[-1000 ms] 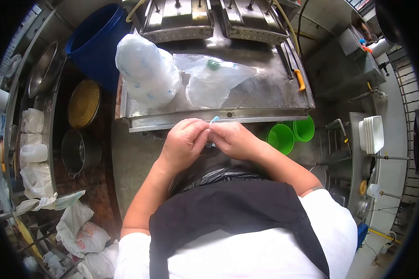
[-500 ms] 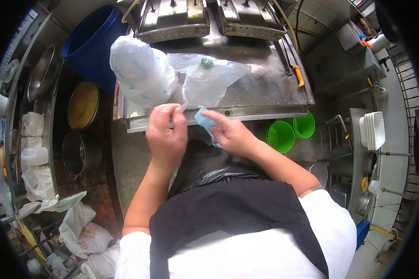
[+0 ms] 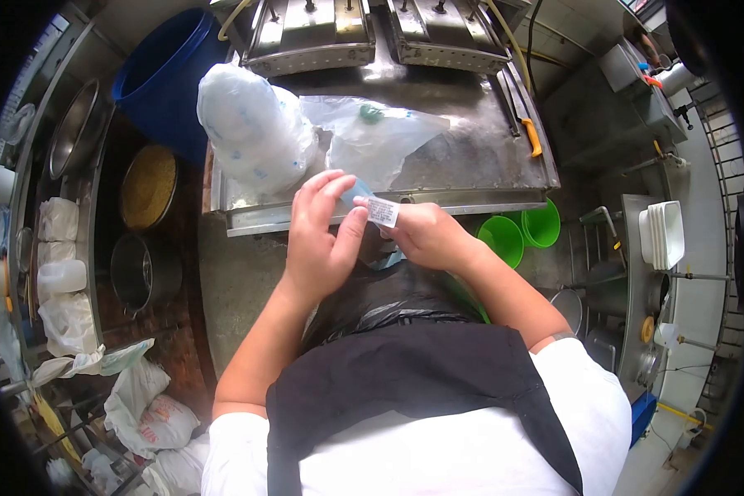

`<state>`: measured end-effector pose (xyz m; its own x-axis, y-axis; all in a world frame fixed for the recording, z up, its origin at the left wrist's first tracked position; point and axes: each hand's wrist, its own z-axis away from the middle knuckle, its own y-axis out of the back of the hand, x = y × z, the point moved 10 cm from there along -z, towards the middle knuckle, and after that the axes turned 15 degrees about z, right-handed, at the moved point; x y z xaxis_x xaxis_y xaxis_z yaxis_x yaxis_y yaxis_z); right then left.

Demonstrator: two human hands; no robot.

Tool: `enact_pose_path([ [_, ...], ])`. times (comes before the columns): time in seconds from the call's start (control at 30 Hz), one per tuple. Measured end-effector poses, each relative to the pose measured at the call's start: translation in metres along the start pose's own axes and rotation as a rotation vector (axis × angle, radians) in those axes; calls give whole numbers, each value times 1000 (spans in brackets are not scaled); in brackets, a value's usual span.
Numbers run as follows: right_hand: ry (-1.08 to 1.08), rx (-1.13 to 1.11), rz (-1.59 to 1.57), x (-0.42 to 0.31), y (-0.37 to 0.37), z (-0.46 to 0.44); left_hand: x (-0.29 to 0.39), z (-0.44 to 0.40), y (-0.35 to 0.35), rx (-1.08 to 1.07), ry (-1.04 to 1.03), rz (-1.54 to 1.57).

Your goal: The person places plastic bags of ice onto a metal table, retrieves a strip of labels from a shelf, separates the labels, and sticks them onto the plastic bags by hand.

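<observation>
In my right hand (image 3: 426, 234) is a strip of labels with light blue backing (image 3: 357, 192), gripped with the fingers closed. A small white printed label (image 3: 382, 212) faces up at its middle. My left hand (image 3: 318, 236) is at the left end, its fingers stretched and apart from the thumb. The thumb tip is at the label's edge, and the fingertips are close to the blue backing. Beyond the hands, a full white plastic bag (image 3: 252, 132) stands on the metal counter (image 3: 471, 165). A flatter translucent bag (image 3: 372, 149) with something green in it lies beside it.
A knife with an orange handle (image 3: 531, 136) lies at the counter's right side. Green buckets (image 3: 502, 238) stand below it. At the left are a blue barrel (image 3: 161, 70) and a pot of yellowish contents (image 3: 147, 188). White containers (image 3: 661, 236) are stacked at right.
My left hand has moved right and unfolded from a pinch, coming up to the label strip. The white printed label now shows in front of my right hand.
</observation>
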<state>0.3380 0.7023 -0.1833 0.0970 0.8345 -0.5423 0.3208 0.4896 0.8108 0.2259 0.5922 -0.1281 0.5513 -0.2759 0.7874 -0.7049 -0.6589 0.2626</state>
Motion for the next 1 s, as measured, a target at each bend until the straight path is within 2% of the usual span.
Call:
enact_pose_path([
  [0.07, 63, 11, 26, 2, -7, 2, -36, 2, -12, -123, 353, 332],
  [0.13, 122, -25, 75, -7, -9, 2, -45, 8, -19, -194, 410, 418],
  [0.2, 61, -46, 14, -2, -13, 2, -30, 3, -14, -174, 211, 218],
  [0.23, -2, -66, -49, 4, -16, 2, -29, 3, -15, -177, 209, 218],
  [0.3, -92, -114, -66, 15, -23, 6, -18, -5, 11, 75, 88, 236],
  [0.33, -179, -165, -84, 25, -29, 10, -15, -8, 10, 70, 86, 238],
  [0.4, -179, -183, -72, 36, -35, 18, -14, -18, 8, 61, 115, 167],
  [0.47, -176, -205, -63, 39, -40, 22, -29, -23, -5, 41, 39, 140],
  [0.53, -249, -300, -79, 45, -49, 29, -49, -26, -27, -80, -1, -2],
  [0.7, -243, -290, -80, 44, -47, 31, -81, -40, -41, -40, 55, 64],
  [0.93, -326, -195, -109, 59, -35, 29, -78, -56, -47, -10, -128, -99],
  [1.0, -380, -235, -122, 62, -29, 26, -75, -55, -48, -5, -174, -128],
])
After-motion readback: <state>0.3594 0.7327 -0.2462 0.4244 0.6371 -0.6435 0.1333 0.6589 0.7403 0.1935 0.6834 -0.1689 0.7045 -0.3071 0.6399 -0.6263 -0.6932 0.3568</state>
